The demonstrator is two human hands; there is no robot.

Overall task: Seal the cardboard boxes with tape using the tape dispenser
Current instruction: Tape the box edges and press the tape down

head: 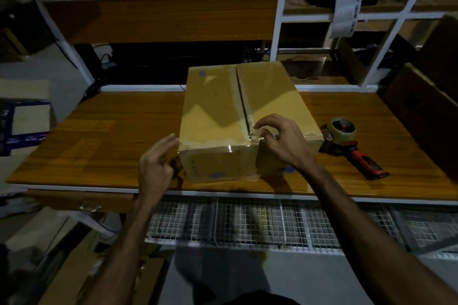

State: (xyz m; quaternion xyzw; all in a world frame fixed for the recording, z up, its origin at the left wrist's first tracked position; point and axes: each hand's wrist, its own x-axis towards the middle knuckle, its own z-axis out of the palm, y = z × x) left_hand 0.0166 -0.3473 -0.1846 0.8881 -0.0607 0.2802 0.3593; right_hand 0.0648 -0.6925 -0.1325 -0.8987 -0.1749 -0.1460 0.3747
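Right hand (277, 141) pinching loose tape at the cardboard box (238, 116) seam to press it down, left hand (158, 166) relaxed, empty beside the corner, tape dispenser (347, 141) parked near.

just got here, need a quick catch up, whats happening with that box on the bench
A person is sealing a cardboard box on a wooden bench. The right hand works at clear tape on the box's near top edge, by the centre seam. The left hand is at the near left corner. The tape dispenser lies unheld to the right.
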